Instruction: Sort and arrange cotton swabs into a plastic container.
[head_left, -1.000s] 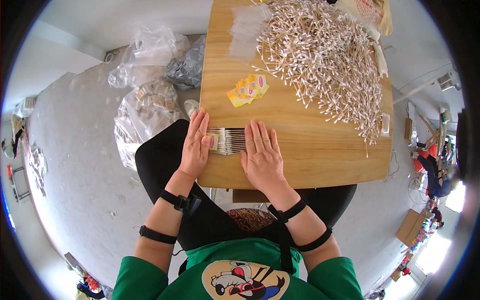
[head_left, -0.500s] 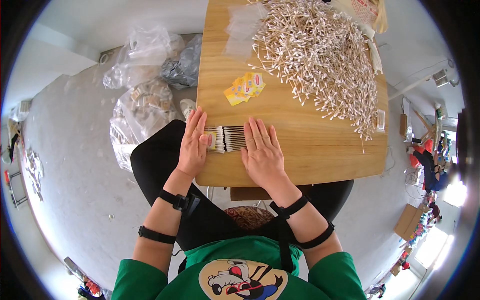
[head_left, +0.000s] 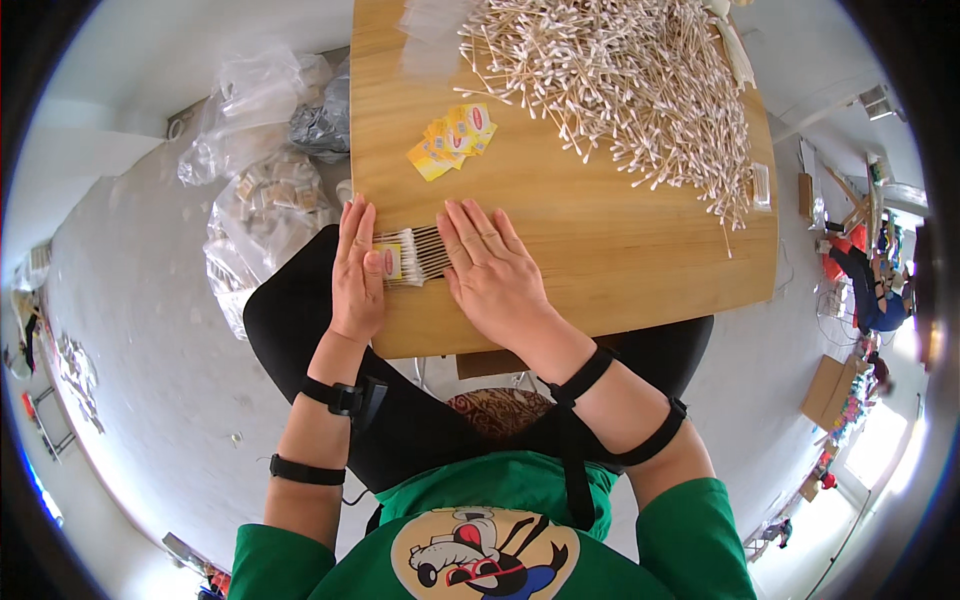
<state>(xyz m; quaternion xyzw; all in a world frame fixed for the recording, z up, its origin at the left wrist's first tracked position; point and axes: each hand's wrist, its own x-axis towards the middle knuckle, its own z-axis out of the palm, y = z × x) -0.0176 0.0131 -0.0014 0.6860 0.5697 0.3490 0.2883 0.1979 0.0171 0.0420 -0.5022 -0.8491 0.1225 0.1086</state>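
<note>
Between my hands, near the table's front left, lies a flat row of cotton swabs [head_left: 428, 253], side by side with white tips toward the middle. A small yellow card [head_left: 388, 262] rests on the swabs at the left end. My left hand [head_left: 357, 280] stands on edge against that end, fingers straight, thumb by the card. Flat over the right end, my right hand [head_left: 497, 275] lies with fingers stretched out, hiding part of the swabs. Neither hand is closed around anything.
A large heap of loose swabs [head_left: 620, 90] covers the far right of the wooden table [head_left: 600, 270]. Several yellow cards [head_left: 453, 140] lie beyond my hands, with clear plastic bags [head_left: 432, 35] behind. A small clear box [head_left: 761, 187] sits by the right edge. Filled plastic bags [head_left: 265, 220] stand left of the table.
My right hand has moved closer to my left. The gap between the two groups of swab tips has closed, and they now meet. The whole view has shifted slightly.
</note>
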